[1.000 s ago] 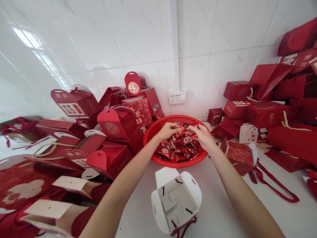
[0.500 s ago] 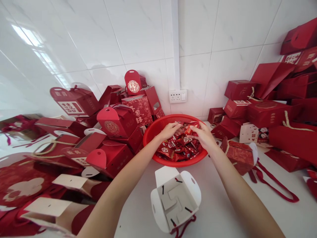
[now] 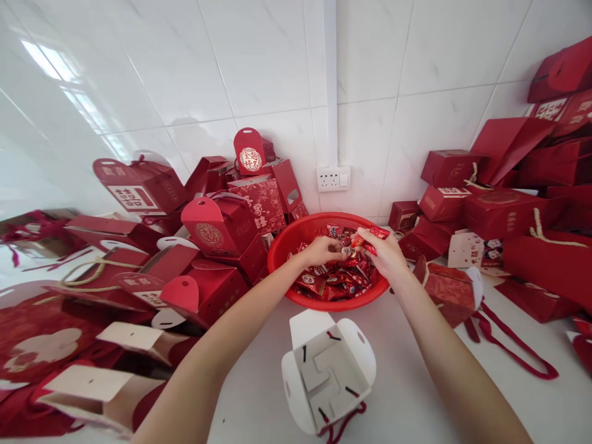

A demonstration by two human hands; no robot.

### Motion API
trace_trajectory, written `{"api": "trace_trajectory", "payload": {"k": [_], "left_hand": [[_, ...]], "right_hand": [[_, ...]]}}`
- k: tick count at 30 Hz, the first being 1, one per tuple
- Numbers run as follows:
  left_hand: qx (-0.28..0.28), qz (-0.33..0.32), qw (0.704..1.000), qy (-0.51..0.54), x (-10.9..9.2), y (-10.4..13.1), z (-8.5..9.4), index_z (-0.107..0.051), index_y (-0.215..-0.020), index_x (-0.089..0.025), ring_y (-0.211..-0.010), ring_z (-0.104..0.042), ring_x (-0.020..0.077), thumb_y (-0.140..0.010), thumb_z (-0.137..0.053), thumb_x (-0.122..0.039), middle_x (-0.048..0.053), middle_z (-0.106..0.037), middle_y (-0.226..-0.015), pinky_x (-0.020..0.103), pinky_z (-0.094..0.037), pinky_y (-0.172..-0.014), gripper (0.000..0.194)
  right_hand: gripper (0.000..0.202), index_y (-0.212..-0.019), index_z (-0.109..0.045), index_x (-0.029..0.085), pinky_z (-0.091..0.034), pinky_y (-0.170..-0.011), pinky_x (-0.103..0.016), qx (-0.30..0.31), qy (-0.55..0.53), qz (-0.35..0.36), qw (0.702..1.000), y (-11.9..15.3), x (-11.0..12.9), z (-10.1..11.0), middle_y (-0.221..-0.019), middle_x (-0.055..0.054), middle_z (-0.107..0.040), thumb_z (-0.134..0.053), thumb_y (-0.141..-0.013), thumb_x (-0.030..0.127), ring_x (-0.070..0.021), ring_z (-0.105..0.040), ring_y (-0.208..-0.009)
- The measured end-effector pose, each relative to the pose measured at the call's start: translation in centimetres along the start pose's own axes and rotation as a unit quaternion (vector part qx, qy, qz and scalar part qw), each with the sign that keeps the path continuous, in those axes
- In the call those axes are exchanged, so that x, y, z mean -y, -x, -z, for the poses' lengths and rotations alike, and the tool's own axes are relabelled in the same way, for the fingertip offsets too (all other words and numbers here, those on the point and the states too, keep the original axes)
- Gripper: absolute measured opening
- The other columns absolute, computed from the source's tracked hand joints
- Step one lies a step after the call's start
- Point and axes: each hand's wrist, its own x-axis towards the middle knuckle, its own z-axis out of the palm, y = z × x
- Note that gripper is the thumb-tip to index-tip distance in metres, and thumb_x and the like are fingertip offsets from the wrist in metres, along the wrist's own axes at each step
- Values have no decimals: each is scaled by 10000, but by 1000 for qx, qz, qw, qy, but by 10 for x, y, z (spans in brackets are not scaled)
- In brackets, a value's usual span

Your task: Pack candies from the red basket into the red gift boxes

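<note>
Just right of the frame's centre, I see a round red plastic basket (image 3: 335, 304) with perforated sides, heaped with glossy red wrapped sweets (image 3: 333, 288), some printed in white. Below it, at the lower centre, an open white-lined carton (image 3: 333, 382) stands on the white bench (image 3: 259, 382). Its mouth faces up, its flaps are spread, and the folded panels of its floor show, with short dark cord ends through the walls; a dark red cord (image 3: 348, 423) trails from its lower edge.

My right hand (image 3: 387, 253), over the basket's right side, grips slim glossy red packets (image 3: 380, 232) between thumb and fingers; I cannot count them. Their long axis runs roughly left to right across the frame, one dipping slightly at its right end. My left hand (image 3: 322, 251) reaches into the basket with its fingers bent down among the sweets. I cannot tell whether it has hold of one.

Red cartons (image 3: 219, 225) crowd the left of the frame, and a stack of more red boxes (image 3: 502, 209) fills the right, hemming the basket in on both sides. A red ribbon loop (image 3: 522, 361) lies at the lower right. Behind, a white socket plate (image 3: 333, 179) sits on the tiled wall (image 3: 268, 61). My forearms flank the open carton, and my hands hide part of the heap.
</note>
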Motion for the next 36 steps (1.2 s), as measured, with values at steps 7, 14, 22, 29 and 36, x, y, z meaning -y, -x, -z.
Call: {"api": "trace_trajectory", "payload": {"k": [7, 14, 22, 29, 36], "left_hand": [[-76, -55, 989, 116, -7, 1, 6, -560, -843, -166, -774, -642, 157, -717, -756, -660, 25, -674, -843, 306, -500, -757, 546], [26, -33, 994, 103, -20, 11, 10, -680, -868, -140, -785, -652, 168, -737, -784, -570, 25, -699, -832, 292, -497, -754, 461], [195, 102, 975, -41, -19, 19, 20, -806, -927, -213, -800, -696, 196, -605, -886, -443, -2, -775, -832, 263, -474, -761, 404], [268, 113, 953, -90, -29, 26, 27, -718, -1214, -213, -1047, -706, 250, -583, -874, -464, 50, -770, -1121, 280, -499, -902, 697], [259, 109, 909, -309, -48, 35, -4, -580, -1394, -190, -1137, -658, 366, -609, -829, -564, 179, -658, -1323, 377, -516, -918, 904]], "right_hand": [[117, -795, -708, 181, -596, -470, -211, -20, 17, -21, 999, 1, 3, -1, -709, -9, -754, -803, -814, 246, -136, -697, -575], [191, -724, -698, 172, -486, -341, -175, -23, 25, -24, 999, 5, 3, -5, -571, 28, -685, -871, -715, 250, -111, -600, -446], [196, -705, -659, 190, -566, -525, -209, -93, -26, -21, 995, 3, 8, -5, -636, 36, -725, -847, -738, 235, -115, -664, -565], [206, -725, -646, 182, -527, -424, -200, -104, -45, -42, 993, 4, 10, -8, -576, 52, -667, -841, -765, 234, -91, -576, -460], [358, -711, -515, 215, -427, -367, -141, -160, -71, -4, 985, -4, 9, -2, -534, 99, -592, -832, -788, 361, -61, -530, -415]]}}
